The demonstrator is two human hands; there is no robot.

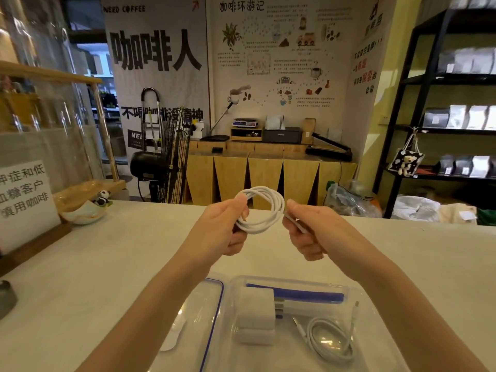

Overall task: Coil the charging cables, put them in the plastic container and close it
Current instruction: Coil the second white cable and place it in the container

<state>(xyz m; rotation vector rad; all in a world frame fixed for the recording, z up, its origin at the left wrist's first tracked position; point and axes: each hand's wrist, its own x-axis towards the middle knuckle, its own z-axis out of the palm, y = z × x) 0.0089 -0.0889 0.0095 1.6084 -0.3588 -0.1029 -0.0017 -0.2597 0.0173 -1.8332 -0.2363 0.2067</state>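
Nearest of all, low in the head view, the plastic container (357, 294) sits open on the white counter (107, 264), and everything else can be placed from it. Inside, at its right end, a second white cable (331, 342) already lies coiled; left of that are white charger blocks (256, 308) and some blue-capped pens (300, 294). Just left of the container lies the blue-rimmed lid (204, 312), off and flat.

Beyond the container and raised well above it, both hands work the white charging cable (264, 208). The left hand (222, 229) is closed on the left side of the coil, pinching its stacked loops together. The right hand (308, 229) is closed on the cable's tail — what looks like a plug end runs through its fingers, though blur makes that uncertain.

The cable should be light, limp and springy: loops will want to spread once released. Best hold is where the loops bunch, not at the connector — its joint is the weak point. The smooth jacket may slip.
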